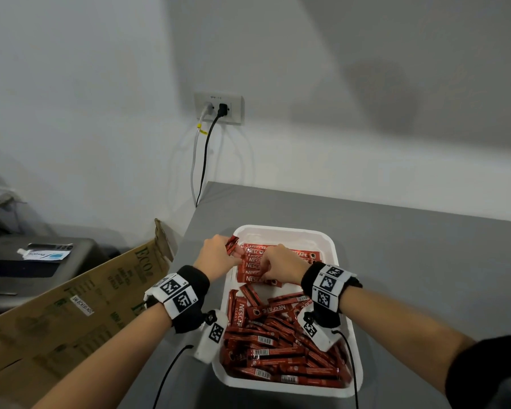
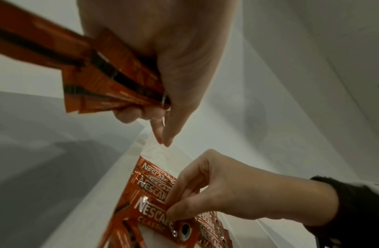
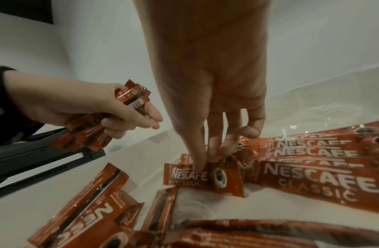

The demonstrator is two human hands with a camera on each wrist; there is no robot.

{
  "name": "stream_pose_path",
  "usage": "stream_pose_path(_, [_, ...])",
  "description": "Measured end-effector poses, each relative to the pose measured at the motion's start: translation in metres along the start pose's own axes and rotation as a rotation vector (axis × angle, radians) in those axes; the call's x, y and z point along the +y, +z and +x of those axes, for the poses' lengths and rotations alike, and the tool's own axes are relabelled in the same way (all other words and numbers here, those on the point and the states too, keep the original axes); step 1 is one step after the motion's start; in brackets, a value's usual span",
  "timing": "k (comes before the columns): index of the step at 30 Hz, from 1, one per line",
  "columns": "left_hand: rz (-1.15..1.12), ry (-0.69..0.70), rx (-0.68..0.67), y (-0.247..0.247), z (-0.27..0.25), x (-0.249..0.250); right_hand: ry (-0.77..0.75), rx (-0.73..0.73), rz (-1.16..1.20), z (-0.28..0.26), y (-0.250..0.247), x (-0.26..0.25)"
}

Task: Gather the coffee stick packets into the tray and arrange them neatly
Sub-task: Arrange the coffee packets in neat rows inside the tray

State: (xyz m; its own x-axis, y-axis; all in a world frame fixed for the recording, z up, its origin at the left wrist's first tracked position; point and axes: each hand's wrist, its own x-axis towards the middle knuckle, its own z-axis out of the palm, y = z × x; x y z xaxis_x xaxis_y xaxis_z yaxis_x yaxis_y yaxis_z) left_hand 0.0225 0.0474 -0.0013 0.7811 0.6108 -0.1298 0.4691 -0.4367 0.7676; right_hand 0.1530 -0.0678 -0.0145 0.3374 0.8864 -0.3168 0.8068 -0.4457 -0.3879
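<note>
left grip: your left hand is closed around a small bundle of packets, held up at the tray's upper left corner.
right grip: your right hand pinches one packet with its fingertips, right at the near edge of the neat row.
where stuff is: white tray sits on the grey tabletop; tidy row in its upper part, messy pile filling the lower part.
doing it well: I'd say lay that packet flat, logo up, snug beside the last one, ends flush. Then feed the next from your left bundle.
watch out: those wrappers look slippery, so press lightly or the row probably skews.
</note>
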Motion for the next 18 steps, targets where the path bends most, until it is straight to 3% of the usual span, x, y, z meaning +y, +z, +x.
stream_pose_path(18, [0.005,0.030,0.009,0.0077,0.0012,0.0012,-0.027,0.061,-0.079,-0.0013,0.0034,-0.0015])
